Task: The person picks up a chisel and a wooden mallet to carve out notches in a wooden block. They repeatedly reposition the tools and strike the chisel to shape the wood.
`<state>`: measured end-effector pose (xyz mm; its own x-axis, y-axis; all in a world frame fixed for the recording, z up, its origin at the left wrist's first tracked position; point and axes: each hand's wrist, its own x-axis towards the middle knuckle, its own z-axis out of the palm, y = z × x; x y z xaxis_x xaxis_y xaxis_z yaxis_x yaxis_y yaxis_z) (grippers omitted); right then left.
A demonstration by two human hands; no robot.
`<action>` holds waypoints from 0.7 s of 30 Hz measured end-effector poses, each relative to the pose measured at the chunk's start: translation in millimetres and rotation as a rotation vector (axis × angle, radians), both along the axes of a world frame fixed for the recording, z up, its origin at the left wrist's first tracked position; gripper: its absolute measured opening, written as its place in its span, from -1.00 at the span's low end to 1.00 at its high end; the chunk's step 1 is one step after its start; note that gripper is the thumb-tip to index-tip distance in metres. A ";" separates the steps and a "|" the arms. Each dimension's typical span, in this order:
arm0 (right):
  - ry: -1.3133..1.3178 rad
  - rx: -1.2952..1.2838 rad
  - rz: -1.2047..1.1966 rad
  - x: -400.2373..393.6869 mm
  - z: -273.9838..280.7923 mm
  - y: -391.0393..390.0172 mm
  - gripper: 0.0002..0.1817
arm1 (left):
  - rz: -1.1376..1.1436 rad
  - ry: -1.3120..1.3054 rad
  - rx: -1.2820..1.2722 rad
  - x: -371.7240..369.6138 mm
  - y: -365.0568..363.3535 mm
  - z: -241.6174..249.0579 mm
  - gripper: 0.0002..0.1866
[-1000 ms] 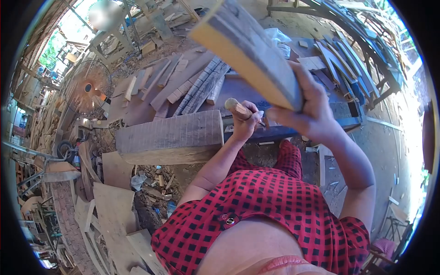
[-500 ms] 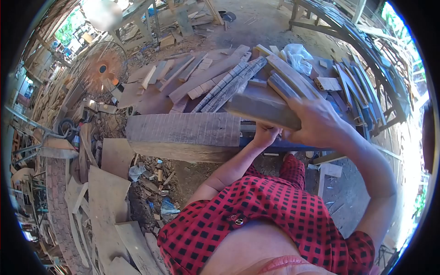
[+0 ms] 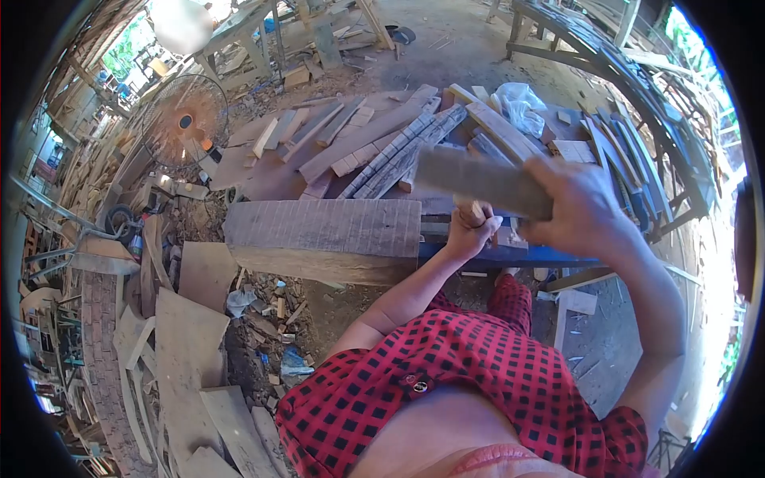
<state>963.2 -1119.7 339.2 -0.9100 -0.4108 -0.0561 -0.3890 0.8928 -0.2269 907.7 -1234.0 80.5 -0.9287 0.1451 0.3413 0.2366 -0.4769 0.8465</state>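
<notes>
My right hand (image 3: 580,203) is closed around one end of a thick wooden block (image 3: 478,179), blurred by motion. The block extends leftward, above and across my left hand (image 3: 470,231) in this view. Wrapped in the left fingers is a wooden-handled tool (image 3: 472,209); its top shows above the fist and its lower end is hidden. Just right of this fist lies a piece of wood (image 3: 510,237) on the bench. Left of it, a broad plank with many cross lines (image 3: 323,227) rests on a heavy beam (image 3: 319,264).
Behind the hands, a low table (image 3: 267,182) carries several loose wood strips (image 3: 374,131) and a clear plastic bag (image 3: 519,107). A caged fan (image 3: 185,121) stands at the left. Offcut boards (image 3: 187,334) and rubble cover the ground at lower left. A slatted rack (image 3: 606,60) is at the right.
The wooden block has shifted right and swung to a different tilt with my right hand. The left hand's grip now shows more of the tool's wooden handle. The view has shifted slightly.
</notes>
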 end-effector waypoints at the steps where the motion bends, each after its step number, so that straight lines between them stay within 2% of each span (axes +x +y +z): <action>1: 0.058 -0.172 -0.064 5.0 8.0 -3.7 -0.29 | -0.002 -0.006 0.003 -1.2 2.4 -5.4 -0.88; 2: 0.053 -0.171 -0.065 5.4 0.0 -3.7 -0.29 | 0.024 0.014 0.010 -4.4 4.6 -12.4 -0.88; 4: 0.126 -0.989 0.019 4.4 -27.0 -3.3 -0.30 | 0.046 0.035 0.013 -4.8 6.1 -13.6 -0.89; 5: 0.104 -0.811 -0.022 7.7 -33.2 2.3 -0.48 | 0.044 0.036 0.012 -0.8 4.7 -3.8 -0.89; 6: 0.105 -0.816 -0.033 5.1 -44.1 12.2 -0.48 | 0.033 0.033 0.009 1.0 4.3 -2.5 -0.89; 8: -0.074 -0.212 0.028 0.2 -58.6 27.1 -0.47 | 0.036 -0.022 0.066 2.5 5.2 -6.8 -0.88; 9: -0.070 -0.129 -0.043 0.9 -59.3 38.0 -0.44 | 0.042 -0.076 0.128 1.8 9.1 -9.9 -0.88; 10: -0.085 -0.125 -0.078 2.1 -61.3 45.7 -0.44 | 0.020 -0.069 0.084 -1.4 9.3 -9.7 -0.87; 12: 0.136 -0.416 -0.255 10.4 -79.0 61.6 -0.41 | 0.015 -0.020 -0.027 -3.1 4.9 -12.4 -0.85; 13: 0.000 -0.659 -0.344 13.5 -95.4 70.6 -0.38 | 0.035 0.042 -0.093 -4.0 4.8 -11.8 -0.83; 14: -0.010 -0.662 -0.372 20.4 -117.4 78.0 -0.38 | 0.011 0.026 -0.099 -3.5 5.3 -11.9 -0.83; 16: -0.066 -0.814 -0.636 32.6 -162.9 90.7 -0.37 | 0.029 0.038 -0.112 -6.4 6.6 -8.5 -0.83; 17: -0.195 -0.764 -0.759 40.2 -180.1 95.9 -0.37 | 0.017 0.034 -0.118 -7.8 7.8 -6.2 -0.83; 19: -0.191 -0.712 -0.782 51.6 -229.9 104.6 -0.38 | 0.014 0.025 -0.111 -9.4 10.2 -2.1 -0.82; 21: -0.186 -0.658 -0.797 58.4 -255.3 105.6 -0.38 | -0.005 0.020 -0.118 -12.0 14.6 1.3 -0.82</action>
